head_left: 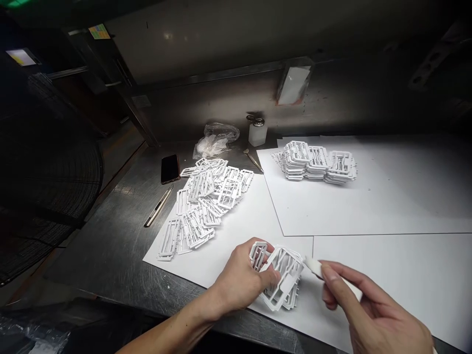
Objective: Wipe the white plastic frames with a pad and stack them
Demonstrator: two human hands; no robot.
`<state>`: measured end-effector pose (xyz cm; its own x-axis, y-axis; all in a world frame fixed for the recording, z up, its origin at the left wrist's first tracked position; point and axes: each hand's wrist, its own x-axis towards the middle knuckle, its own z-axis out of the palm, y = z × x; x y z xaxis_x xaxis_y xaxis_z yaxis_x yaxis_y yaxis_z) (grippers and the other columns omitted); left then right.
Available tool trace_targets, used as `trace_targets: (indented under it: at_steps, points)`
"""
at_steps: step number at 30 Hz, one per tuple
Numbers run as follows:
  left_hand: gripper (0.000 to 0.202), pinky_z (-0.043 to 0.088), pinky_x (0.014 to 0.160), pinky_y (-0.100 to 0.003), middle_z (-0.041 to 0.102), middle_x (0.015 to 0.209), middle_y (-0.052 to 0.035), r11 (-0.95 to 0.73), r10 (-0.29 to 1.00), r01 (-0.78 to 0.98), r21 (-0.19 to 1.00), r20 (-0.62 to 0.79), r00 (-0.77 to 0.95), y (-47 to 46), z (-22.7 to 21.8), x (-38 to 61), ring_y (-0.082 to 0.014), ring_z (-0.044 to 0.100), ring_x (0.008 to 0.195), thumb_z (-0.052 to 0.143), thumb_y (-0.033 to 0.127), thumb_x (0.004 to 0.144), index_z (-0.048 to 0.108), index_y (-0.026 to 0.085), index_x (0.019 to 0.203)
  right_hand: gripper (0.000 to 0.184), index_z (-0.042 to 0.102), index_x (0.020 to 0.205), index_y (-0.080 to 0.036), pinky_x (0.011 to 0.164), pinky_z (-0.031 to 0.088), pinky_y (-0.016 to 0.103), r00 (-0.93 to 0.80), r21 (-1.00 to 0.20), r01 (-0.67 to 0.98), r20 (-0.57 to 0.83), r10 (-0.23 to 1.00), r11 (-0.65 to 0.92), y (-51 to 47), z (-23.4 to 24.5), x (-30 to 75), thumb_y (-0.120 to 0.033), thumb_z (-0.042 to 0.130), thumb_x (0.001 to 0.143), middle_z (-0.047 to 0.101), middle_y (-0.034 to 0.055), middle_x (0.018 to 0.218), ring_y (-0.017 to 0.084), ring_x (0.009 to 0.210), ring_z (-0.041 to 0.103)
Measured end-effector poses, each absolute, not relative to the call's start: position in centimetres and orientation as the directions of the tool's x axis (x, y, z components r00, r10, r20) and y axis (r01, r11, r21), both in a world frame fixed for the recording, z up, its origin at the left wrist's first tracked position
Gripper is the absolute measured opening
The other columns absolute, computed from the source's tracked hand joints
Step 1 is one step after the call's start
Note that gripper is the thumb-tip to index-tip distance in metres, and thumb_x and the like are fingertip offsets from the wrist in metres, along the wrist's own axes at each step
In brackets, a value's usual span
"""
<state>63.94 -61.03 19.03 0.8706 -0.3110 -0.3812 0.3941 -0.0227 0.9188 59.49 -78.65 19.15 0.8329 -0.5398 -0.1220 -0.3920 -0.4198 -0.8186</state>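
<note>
My left hand (246,278) is closed round several white plastic frames (283,276) with thin bars across their openings, held tilted above the white sheet near the front table edge. One smaller-looking frame sticks up between thumb and fingers. Just right of them, my right hand (363,300) pinches a white piece (313,267) with a narrow tip, perhaps folded wipe or cloth; I cannot tell which. Its tip points at the frames' right edge, and whether they touch is unclear. A loose heap of similar frames (201,187) lies beyond my left hand. Neater stacks (317,162) stand at the back right.
White paper sheets (398,206) cover much of the metal table (110,246). On the left lie a phone (170,169) and tweezers (158,206). Farther back are a plastic bag (214,142), a pump bottle (257,132) and a metal tool (253,161). A fan cage (51,187) stands left.
</note>
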Motion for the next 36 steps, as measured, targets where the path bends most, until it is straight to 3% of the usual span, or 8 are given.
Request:
trace_targets:
  at_steps: [10, 17, 20, 22, 24, 27, 32, 36]
  points:
    - [0.031, 0.04, 0.065, -0.022, 0.054, 0.076, 0.0017, 0.038, -0.261, 0.418, 0.908, -0.395, 0.881, -60.0, 19.8, 63.2, -0.0098, 0.049, 0.067, 0.067, 0.016, 0.067, 0.055, 0.017, 0.095, 0.046, 0.067, 0.104, -0.033, 0.059, 0.04, 0.026, 0.814, -0.807, -0.393, -0.082, -0.574, -0.441, -79.7, 19.1, 60.6, -0.067, 0.062, 0.074, 0.06, -0.0047, 0.06, 0.017, 0.074, 0.059]
    - [0.029, 0.043, 0.06, -0.025, 0.057, 0.067, 0.0005, 0.238, -0.304, 0.506, 0.829, -0.432, 0.849, -60.0, 20.2, 63.2, -0.0114, 0.054, 0.058, 0.066, 0.014, 0.065, 0.052, 0.014, 0.09, 0.053, 0.07, 0.096, -0.025, 0.046, 0.043, 0.02, 0.848, -0.827, -0.388, -0.148, -0.509, -0.406, -78.1, 19.4, 59.1, -0.07, 0.063, 0.069, 0.058, -0.0019, 0.055, 0.015, 0.055, 0.054]
    - [0.03, 0.043, 0.056, -0.024, 0.058, 0.064, -0.0002, 0.304, -0.3, 0.544, 0.782, -0.464, 0.834, -59.9, 20.4, 63.2, -0.0121, 0.055, 0.055, 0.066, 0.015, 0.065, 0.052, 0.012, 0.091, 0.042, 0.071, 0.088, -0.021, 0.052, 0.051, 0.018, 0.895, -0.974, -0.214, -0.167, -0.413, -0.07, -77.4, 18.5, 58.6, -0.055, 0.076, 0.064, 0.066, 0.0033, 0.073, 0.017, 0.061, 0.06]
    - [0.035, 0.042, 0.054, -0.023, 0.059, 0.065, -0.0008, 0.32, -0.333, 0.573, 0.755, -0.476, 0.814, -59.9, 20.4, 63.2, -0.0122, 0.055, 0.055, 0.068, 0.017, 0.064, 0.054, 0.011, 0.096, 0.034, 0.071, 0.089, -0.02, 0.069, 0.054, 0.021, 0.92, -0.957, -0.101, -0.194, -0.341, 0.272, -76.6, 18.2, 58.5, -0.042, 0.081, 0.065, 0.068, 0.0076, 0.092, 0.02, 0.076, 0.064]
    - [0.041, 0.042, 0.055, -0.023, 0.06, 0.068, -0.0014, 0.335, -0.351, 0.588, 0.737, -0.481, 0.803, -60.1, 20.2, 63.1, -0.0121, 0.055, 0.057, 0.069, 0.019, 0.065, 0.055, 0.012, 0.103, 0.029, 0.07, 0.092, -0.021, 0.081, 0.052, 0.025, 0.936, -0.889, -0.087, -0.228, -0.269, 0.449, -75.4, 18.5, 58.5, -0.037, 0.079, 0.07, 0.067, 0.0085, 0.098, 0.021, 0.086, 0.064]
    - [0.036, 0.043, 0.058, -0.023, 0.062, 0.074, -0.0029, 0.41, -0.39, 0.643, 0.647, -0.513, 0.765, -60.5, 19.7, 62.8, -0.012, 0.056, 0.062, 0.063, 0.035, 0.074, 0.058, 0.013, 0.103, 0.026, 0.069, 0.093, -0.023, 0.083, 0.053, 0.033, 0.951, -0.851, -0.121, -0.247, -0.186, 0.512, -73.3, 19.6, 58.8, -0.041, 0.074, 0.074, 0.067, 0.0075, 0.094, 0.023, 0.086, 0.064]
    - [0.043, 0.04, 0.055, -0.02, 0.057, 0.061, -0.0012, 0.484, -0.575, 0.816, 0.316, -0.587, 0.569, -60.6, 18.7, 62.7, -0.009, 0.052, 0.052, 0.054, 0.053, 0.08, 0.062, 0.011, 0.077, 0.027, 0.069, 0.086, -0.021, 0.075, 0.055, 0.043, 0.955, -0.794, -0.194, -0.288, -0.075, 0.576, -71.8, 20.8, 59.5, -0.046, 0.068, 0.076, 0.066, 0.0082, 0.085, 0.026, 0.079, 0.063]
    - [0.046, 0.047, 0.062, -0.029, 0.064, 0.073, -0.0066, 0.48, -0.642, 0.828, 0.29, -0.527, 0.557, -60.0, 17.7, 62.9, -0.0175, 0.062, 0.063, 0.042, 0.048, 0.085, 0.06, 0.013, 0.11, 0.025, 0.068, 0.079, -0.021, 0.059, 0.054, 0.027, 0.917, -0.86, -0.116, -0.284, -0.278, 0.496, -74.3, 20.2, 60.2, -0.043, 0.074, 0.071, 0.064, 0.0043, 0.078, 0.016, 0.064, 0.058]
